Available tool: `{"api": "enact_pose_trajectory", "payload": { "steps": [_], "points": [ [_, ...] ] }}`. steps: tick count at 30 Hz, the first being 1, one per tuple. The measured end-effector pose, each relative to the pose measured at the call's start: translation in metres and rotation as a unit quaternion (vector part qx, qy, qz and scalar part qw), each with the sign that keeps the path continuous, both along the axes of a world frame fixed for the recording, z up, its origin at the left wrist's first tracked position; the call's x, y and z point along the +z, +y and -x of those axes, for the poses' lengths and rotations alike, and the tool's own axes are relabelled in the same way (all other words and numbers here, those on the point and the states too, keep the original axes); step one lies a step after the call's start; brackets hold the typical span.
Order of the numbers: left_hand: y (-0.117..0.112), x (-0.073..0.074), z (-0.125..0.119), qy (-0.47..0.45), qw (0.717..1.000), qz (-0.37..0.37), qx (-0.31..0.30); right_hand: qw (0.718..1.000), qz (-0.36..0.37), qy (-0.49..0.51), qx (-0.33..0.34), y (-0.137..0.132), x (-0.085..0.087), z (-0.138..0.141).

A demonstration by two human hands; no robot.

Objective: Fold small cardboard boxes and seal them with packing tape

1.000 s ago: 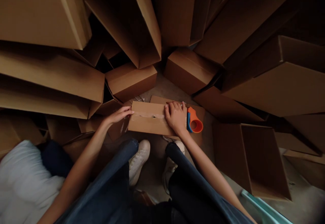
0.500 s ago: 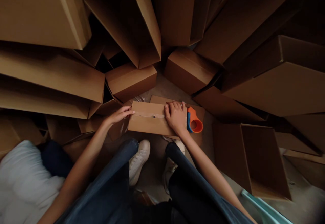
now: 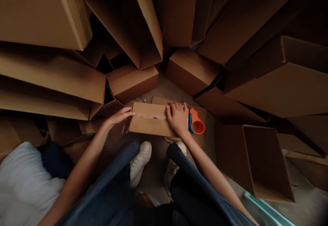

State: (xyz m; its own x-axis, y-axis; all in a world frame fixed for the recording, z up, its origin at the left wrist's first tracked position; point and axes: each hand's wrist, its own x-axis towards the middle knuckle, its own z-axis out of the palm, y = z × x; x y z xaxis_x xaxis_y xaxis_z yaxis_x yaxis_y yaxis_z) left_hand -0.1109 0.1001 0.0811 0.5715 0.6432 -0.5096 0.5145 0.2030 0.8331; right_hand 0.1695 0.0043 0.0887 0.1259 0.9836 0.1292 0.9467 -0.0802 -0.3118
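Note:
A small closed cardboard box (image 3: 148, 125) lies in front of my shoes, with clear tape along its middle seam and a small dark gap in that seam. At its left end, my left hand (image 3: 121, 115) holds the edge between thumb and fingers. My right hand (image 3: 177, 117) rests flat on top near the right end, fingers spread. Just beyond that end is an orange and blue tape dispenser (image 3: 197, 126), touching or nearly touching the box. Underneath lies a flat cardboard sheet (image 3: 202, 113), partly covered by the box.
Many cardboard boxes surround me, among them an open box (image 3: 230, 154) at right and a small box (image 3: 135, 82) ahead. A pale cushion-like bundle (image 3: 28, 181) lies at left. A teal object (image 3: 266, 209) is at lower right. My white shoes (image 3: 140, 161) stand close to the work.

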Motion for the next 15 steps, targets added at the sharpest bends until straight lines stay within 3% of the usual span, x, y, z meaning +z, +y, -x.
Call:
{"api": "enact_pose_trajectory", "payload": {
  "steps": [15],
  "points": [
    [-0.0012, 0.0018, -0.0013, 0.000, 1.000, 0.010, 0.015, 1.000, -0.005, -0.004, -0.002, 0.0008, 0.0000, 0.0002]
  ]
}}
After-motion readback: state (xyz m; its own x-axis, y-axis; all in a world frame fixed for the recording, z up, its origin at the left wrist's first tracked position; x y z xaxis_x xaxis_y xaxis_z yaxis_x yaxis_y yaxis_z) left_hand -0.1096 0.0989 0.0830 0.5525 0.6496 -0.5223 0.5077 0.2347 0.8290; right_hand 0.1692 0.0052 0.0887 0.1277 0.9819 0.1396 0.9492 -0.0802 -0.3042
